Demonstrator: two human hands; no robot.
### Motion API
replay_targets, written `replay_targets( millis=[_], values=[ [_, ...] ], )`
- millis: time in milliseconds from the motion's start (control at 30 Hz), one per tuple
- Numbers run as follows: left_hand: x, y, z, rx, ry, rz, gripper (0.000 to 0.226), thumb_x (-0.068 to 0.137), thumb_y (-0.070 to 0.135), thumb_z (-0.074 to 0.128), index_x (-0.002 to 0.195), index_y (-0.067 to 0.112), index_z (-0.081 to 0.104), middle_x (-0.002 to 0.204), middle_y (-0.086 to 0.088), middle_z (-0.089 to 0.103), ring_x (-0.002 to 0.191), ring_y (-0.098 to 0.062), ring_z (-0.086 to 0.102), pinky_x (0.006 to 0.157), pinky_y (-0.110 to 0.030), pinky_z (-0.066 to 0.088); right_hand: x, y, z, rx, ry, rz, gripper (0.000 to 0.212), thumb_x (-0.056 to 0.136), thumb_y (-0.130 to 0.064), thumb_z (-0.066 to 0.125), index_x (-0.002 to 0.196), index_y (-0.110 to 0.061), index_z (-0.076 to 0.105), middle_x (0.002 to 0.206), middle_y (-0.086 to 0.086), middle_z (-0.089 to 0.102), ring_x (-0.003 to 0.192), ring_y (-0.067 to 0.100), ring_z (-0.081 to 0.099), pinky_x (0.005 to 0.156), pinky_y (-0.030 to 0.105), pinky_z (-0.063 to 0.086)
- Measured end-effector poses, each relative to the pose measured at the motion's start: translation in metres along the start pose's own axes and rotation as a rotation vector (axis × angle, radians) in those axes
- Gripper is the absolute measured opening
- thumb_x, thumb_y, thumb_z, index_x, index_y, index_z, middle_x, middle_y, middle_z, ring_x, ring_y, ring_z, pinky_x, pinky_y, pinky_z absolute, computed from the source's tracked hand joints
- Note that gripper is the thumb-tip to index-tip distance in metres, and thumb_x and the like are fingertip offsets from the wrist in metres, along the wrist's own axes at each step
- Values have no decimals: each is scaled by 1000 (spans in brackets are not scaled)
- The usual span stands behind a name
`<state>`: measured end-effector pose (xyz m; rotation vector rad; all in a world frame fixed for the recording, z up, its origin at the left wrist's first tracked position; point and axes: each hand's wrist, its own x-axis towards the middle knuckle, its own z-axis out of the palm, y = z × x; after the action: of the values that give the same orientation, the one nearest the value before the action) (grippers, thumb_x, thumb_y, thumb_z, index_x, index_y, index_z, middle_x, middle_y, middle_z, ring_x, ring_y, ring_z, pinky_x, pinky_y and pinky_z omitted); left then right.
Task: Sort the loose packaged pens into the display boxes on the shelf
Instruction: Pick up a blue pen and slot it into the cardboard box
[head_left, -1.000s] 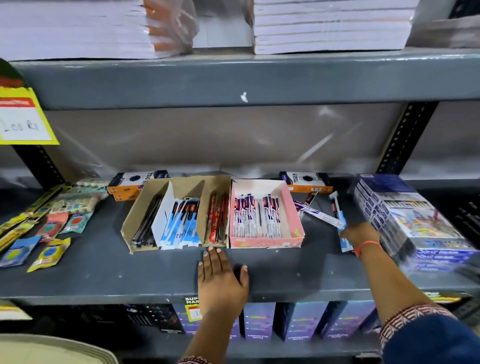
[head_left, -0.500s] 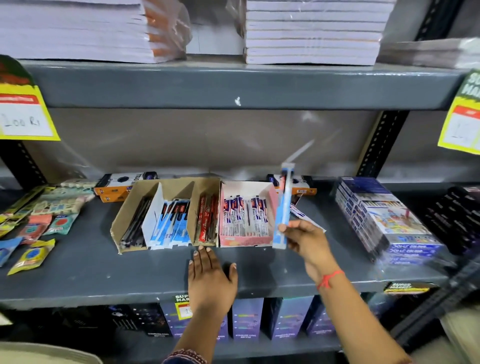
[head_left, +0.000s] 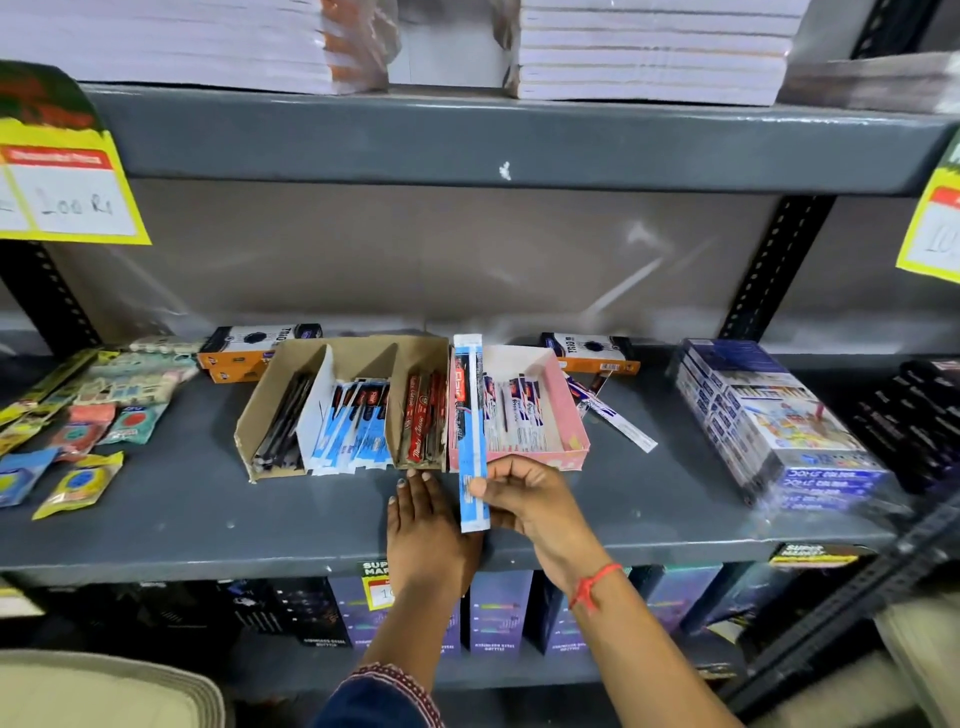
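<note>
My right hand (head_left: 524, 496) pinches the lower end of a blue and white packaged pen (head_left: 470, 431), held upright in front of the seam between the two display boxes. My left hand (head_left: 423, 525) lies flat, palm down, on the grey shelf (head_left: 208, 514) just in front of the boxes and holds nothing. The brown cardboard box (head_left: 270, 400) has three slots with black pens, blue-white packs and red packs. The pink box (head_left: 569, 415) holds white and blue packs. A few loose packaged pens (head_left: 615, 418) lie to the right of the pink box.
Two orange and black pen cartons (head_left: 249, 351) (head_left: 592, 353) sit behind the boxes. Small colourful packets (head_left: 83, 415) cover the shelf's left end. A shrink-wrapped stack of blue boxes (head_left: 769, 415) stands at the right. The upper shelf carries stacked paper; yellow price tags (head_left: 67, 192) hang from it.
My right hand picked up the blue pack from the loose pile at the right and carried it left, to in front of the boxes. My left hand stayed flat on the shelf.
</note>
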<state>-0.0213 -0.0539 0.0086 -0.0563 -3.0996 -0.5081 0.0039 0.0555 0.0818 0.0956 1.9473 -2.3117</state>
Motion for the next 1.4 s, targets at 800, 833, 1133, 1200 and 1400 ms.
replay_targets(
  millis=[800,833,1133,1200,1400],
  values=[
    [-4,-42,-14,77,54,-43,75,93,54,22,147,4,4,157,-15,9,145,-26,6,119,-36,5,13,11,14,-9,-35,36,20,82,3,63,68,-10,64,57,-9,71,53,2,64,52,14,55],
    [-4,-48,-17,79,64,-61,76,93,55,22,147,4,5,157,-15,10,145,-25,7,119,-36,5,14,11,16,-11,-38,39,20,82,3,63,68,-10,64,58,-9,71,53,2,65,52,14,55],
    [-1,-123,-44,95,69,-278,80,92,57,23,146,1,3,157,-16,6,145,-25,5,120,-37,3,26,22,47,-31,-67,119,21,82,1,65,66,-13,64,61,-8,70,53,3,64,53,14,54],
    [2,-134,-48,80,67,-310,81,92,57,24,146,0,2,157,-16,3,145,-25,4,120,-36,2,29,26,54,-31,-71,140,20,82,1,65,68,-13,63,64,-5,69,53,3,63,53,13,54],
    [18,-159,-57,41,66,-379,83,92,57,25,146,0,-1,157,-17,-1,145,-26,-1,120,-37,0,41,32,72,-46,-16,177,17,83,0,64,72,-13,61,73,2,64,61,10,57,49,11,51]
  ],
)
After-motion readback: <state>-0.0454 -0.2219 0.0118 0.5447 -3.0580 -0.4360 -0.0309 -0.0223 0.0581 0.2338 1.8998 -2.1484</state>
